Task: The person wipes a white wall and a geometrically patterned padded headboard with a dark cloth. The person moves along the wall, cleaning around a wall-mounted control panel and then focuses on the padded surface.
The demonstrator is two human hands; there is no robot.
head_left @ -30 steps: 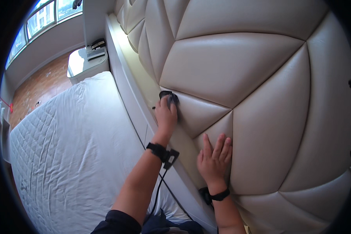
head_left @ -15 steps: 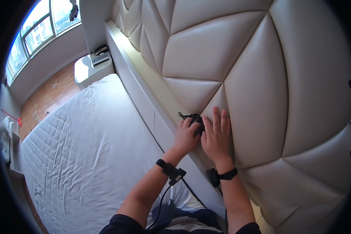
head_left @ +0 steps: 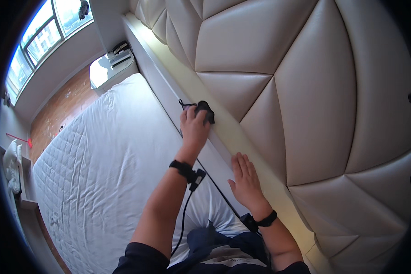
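Observation:
My left hand [head_left: 195,130] is closed around a small dark, soft-looking black object with a thin looped strap [head_left: 205,109]; its exact kind does not show. It is over the pale ledge [head_left: 224,133] between the mattress and the headboard. Closer to my body, my right hand [head_left: 247,182] is flat, fingers stretched out and holding nothing, at that same ledge. A black band with a small device [head_left: 187,172] and a cable circles my left wrist, and a similar band [head_left: 266,219] is on my right one.
A white-sheeted mattress [head_left: 96,169] fills the left side. On the right rises a padded beige headboard [head_left: 242,41] with angular seams. A white bedside table [head_left: 116,68] carries a dark phone-like device [head_left: 120,47] by the window [head_left: 43,39]. Wooden floor [head_left: 71,96] shows beyond the bed.
My left hand has carried the black object up and left along the ledge, away from the headboard's surface. My right hand has moved down off the headboard padding to the ledge, apart from the left.

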